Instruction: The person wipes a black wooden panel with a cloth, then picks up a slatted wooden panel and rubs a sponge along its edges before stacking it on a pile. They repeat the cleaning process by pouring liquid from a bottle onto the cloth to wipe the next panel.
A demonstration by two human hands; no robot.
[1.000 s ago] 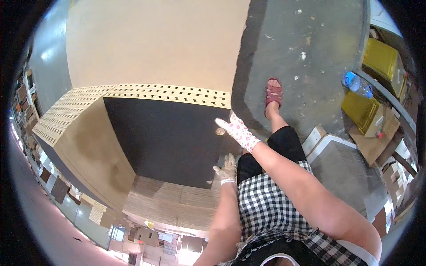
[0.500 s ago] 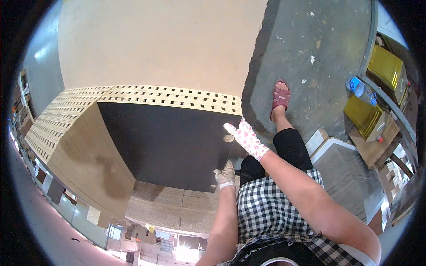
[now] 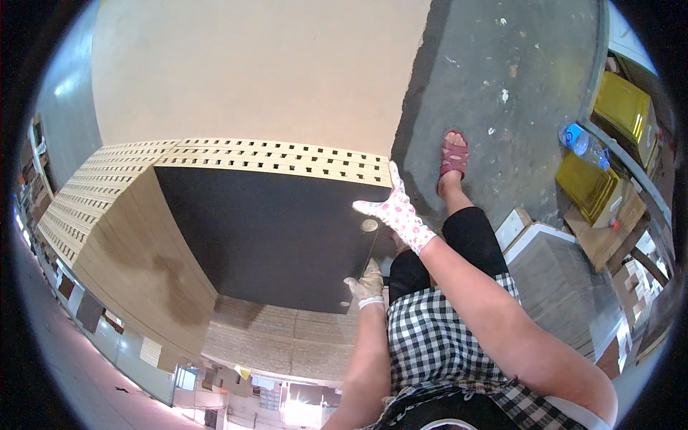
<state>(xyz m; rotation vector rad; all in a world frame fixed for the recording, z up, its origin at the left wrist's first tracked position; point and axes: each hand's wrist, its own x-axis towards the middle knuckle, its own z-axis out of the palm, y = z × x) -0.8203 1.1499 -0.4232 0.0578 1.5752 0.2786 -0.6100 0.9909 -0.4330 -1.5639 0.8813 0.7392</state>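
Our gloved right hand (image 3: 396, 213), fingers apart, rests on the black board (image 3: 272, 236) at three o'clock; our left hand (image 3: 367, 283) grips its near edge.

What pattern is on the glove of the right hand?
The glove on the right hand is white with pink dots, seen best in the head view, above the black board.

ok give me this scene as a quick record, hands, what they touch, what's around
left hand: gloved left hand at the near edge of the flat black panel
right hand: dotted-glove right hand spread open over the panel's right edge
panel rests on: stack of pale perforated boards
nearby: clear plastic bottle with blue cap, yellow bins, grey concrete floor
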